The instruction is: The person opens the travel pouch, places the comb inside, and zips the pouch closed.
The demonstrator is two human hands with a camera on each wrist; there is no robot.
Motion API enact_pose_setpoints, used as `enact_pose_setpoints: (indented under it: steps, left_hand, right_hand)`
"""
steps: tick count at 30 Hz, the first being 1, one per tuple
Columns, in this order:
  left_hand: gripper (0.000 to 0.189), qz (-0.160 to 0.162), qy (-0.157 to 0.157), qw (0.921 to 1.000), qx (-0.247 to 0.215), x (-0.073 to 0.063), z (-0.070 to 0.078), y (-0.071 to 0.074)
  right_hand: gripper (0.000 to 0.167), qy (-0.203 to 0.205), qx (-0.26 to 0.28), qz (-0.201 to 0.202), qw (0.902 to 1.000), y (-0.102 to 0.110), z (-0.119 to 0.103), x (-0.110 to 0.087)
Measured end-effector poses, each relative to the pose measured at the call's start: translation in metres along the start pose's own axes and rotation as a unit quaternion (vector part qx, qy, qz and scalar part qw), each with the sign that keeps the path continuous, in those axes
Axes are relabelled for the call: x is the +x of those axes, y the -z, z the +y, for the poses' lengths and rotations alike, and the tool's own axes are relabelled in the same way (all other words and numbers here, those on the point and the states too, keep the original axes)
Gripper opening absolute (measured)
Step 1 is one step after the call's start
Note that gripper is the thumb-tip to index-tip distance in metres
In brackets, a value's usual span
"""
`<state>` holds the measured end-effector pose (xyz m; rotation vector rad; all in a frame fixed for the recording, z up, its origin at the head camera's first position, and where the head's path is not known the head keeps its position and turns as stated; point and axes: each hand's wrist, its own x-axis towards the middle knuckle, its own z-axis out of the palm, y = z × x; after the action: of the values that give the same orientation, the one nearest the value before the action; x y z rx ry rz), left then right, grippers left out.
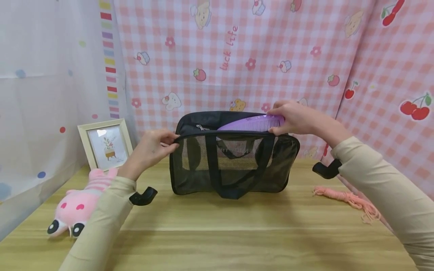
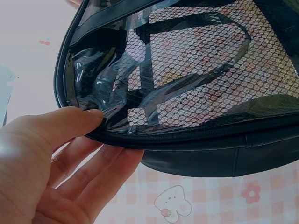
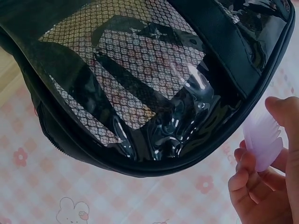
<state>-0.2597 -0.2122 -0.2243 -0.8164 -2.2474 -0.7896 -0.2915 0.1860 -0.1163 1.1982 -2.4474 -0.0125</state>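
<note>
A black bag (image 1: 190, 158) with a see-through front, mesh and dark straps stands upright on the table. Its top is unzipped, with the zipper pull (image 1: 200, 127) lying near the left end of the opening. My left hand (image 1: 149, 152) pinches the upper left corner of the rim between thumb and fingers; the left wrist view shows the thumb (image 2: 77, 119) on the clear panel. In my right hand (image 1: 295, 117) is the right end of a purple comb (image 1: 249, 123), teeth downward. Most of the comb lies along the opening, its lower edge hidden behind the front rim.
At left, a pink plush toy (image 1: 76, 207) lies partly behind my left sleeve, in front of a framed picture (image 1: 107, 146). A hank of peach yarn (image 1: 349, 199) rests on the right of the wooden table (image 1: 237, 233). Patterned cloth (image 1: 220, 49) hangs behind the bag.
</note>
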Motion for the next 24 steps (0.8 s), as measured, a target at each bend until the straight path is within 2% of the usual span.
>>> enact_pose_setpoints:
  steps: [9, 19, 24]
  left_hand:
    - [0.017, -0.002, 0.017, 0.9999, 0.002, -0.003, -0.002, -0.002]
    - [0.017, 0.000, 0.011, 0.9999, 0.001, 0.000, 0.000, -0.002]
    - [0.017, -0.004, 0.018, 0.9998, 0.003, 0.001, 0.000, -0.002]
  right_hand:
    - [0.040, -0.001, 0.017, -0.038, 0.9991, -0.002, 0.001, 0.011]
    - [0.038, -0.014, 0.035, -0.093, 0.9950, 0.003, 0.001, 0.020]
    - [0.035, -0.008, 0.055, -0.101, 0.9933, 0.000, 0.002, 0.027]
